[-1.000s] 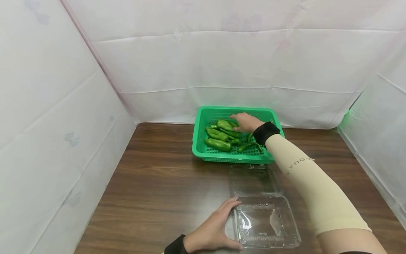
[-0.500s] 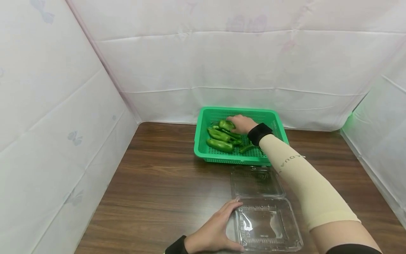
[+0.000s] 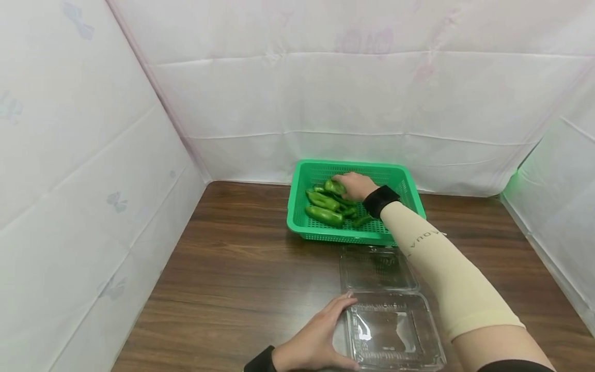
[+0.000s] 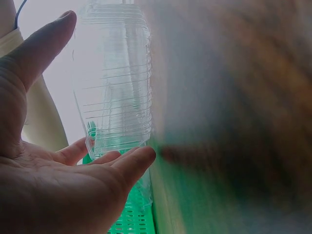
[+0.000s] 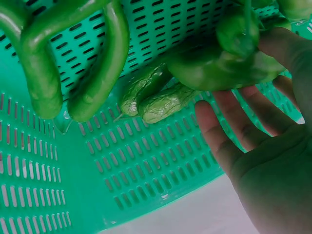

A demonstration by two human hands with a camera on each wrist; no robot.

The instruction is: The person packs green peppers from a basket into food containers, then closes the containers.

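Your right hand (image 3: 355, 186) reaches into the green basket (image 3: 297, 206) at the far side of the table (image 3: 241, 268), among the green peppers (image 3: 324, 214) heaped in the basket's left half. In the right wrist view the fingers (image 5: 229, 141) curl under one pepper (image 5: 219, 63) with the thumb against its top; the hand appears to be closing on it, though part of the contact is hidden, so the firmness of the hold cannot be judged. Thinner curved peppers (image 5: 73, 63) and two wrinkled ones (image 5: 156, 97) lie on the perforated floor of the basket just beside that pepper.

Your left hand (image 3: 311, 338) rests against the left edge of the clear plastic box (image 3: 395, 336), which lies open on the table on the near side of the basket, its lid (image 3: 377, 268) folded back toward the basket. In the left wrist view the thumb (image 4: 44, 48) and fingers (image 4: 131, 163) stand apart and nearly straight, touching the box's ribbed wall (image 4: 117, 87) without gripping it. White sheeting (image 3: 325, 93) rises behind the basket.
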